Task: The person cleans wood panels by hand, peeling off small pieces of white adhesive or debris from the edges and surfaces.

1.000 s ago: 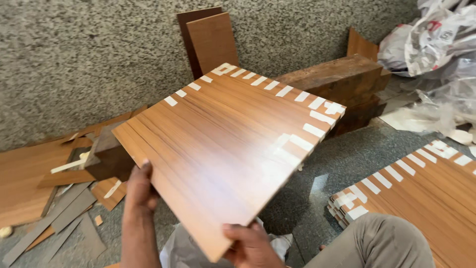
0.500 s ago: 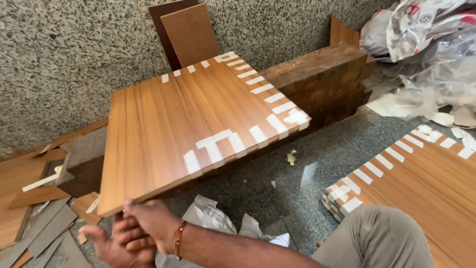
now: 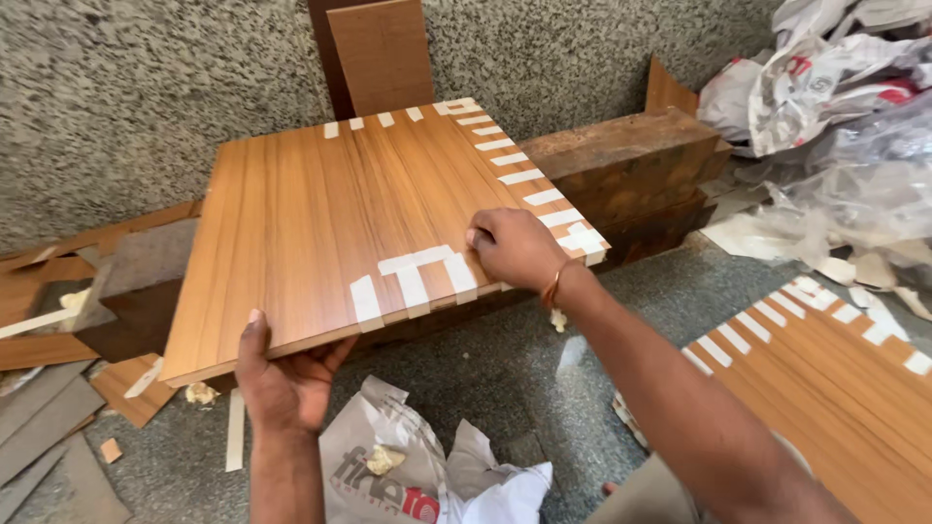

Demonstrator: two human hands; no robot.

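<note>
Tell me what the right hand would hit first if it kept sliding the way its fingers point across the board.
The right hand points left along the wooden board, so it would probably meet the white tape strips at the near edge first; beyond them lies bare veneer.

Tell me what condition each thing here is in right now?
Wooden panel: tilted, taped along its edges, far side resting on wood block.
Left hand: gripping the panel's near edge.
Right hand: pressing on tape strips.
Plastic bag: crumpled on floor.
</note>
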